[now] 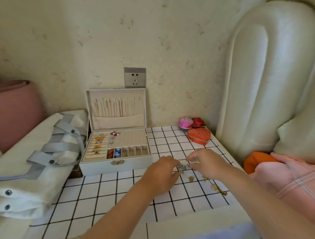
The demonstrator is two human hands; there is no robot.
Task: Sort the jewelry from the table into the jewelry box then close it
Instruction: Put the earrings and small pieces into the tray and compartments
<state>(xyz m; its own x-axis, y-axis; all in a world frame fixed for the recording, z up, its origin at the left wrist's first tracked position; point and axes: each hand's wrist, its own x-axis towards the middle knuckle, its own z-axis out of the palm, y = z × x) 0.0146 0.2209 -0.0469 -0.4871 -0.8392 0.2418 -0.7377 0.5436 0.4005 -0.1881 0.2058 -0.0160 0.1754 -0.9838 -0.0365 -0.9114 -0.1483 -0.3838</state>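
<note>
On the far left we have folded white bedding (30, 177) with grey straps, pressed right against the side of the jewelry box (115, 163). The box sits open on the checked table (105, 196), its lid leaning back toward the wall socket (135, 77). Inside, the ring rolls on the left hold a few gold pieces, the pegboard panel holds a red item near its top edge, and of the small front compartments only the 2 at the left look filled; the others look bare.

Moving right, our left hand (162, 174) rests low on the cloth, fingers curled toward a small silver piece (181, 167). We cannot tell whether it actually pinches it. Our right hand (206, 164) is closed around something small and pale at the fingertips, just beside that silver piece. Loose gold pieces (191, 179) lie just in front of both hands, and a gold chain (219, 189) trails toward the table's right edge. Further back stands a red heart-shaped box (199, 136).

The risks, as we judge them: with both hands crowding 1 tiny cluster, chains could snag together and drag a neighbour along. The gold chain lies close enough to the edge that a wrist sweep might knock it off. A weak pinch could drop a piece on the way to the box.
</note>
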